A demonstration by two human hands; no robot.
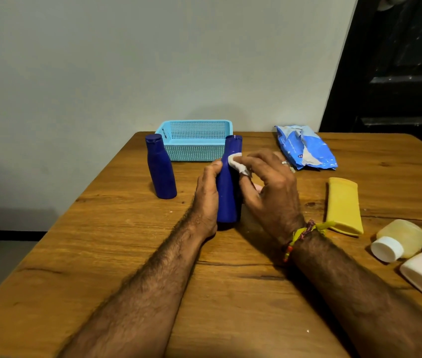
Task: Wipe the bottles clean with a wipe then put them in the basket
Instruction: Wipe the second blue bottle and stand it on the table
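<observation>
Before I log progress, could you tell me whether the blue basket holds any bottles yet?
Apparently none: the basket shows only bare mesh inside, though its near wall hides the floor.

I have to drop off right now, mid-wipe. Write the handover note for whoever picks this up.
Left hand grips the upright blue bottle on the table.
Right hand presses a white wipe against its neck.
Second blue bottle stands to the left; basket behind holds no bottles.
Done: nothing binned. Left: finish this wipe, bin it, then the rest.
</observation>
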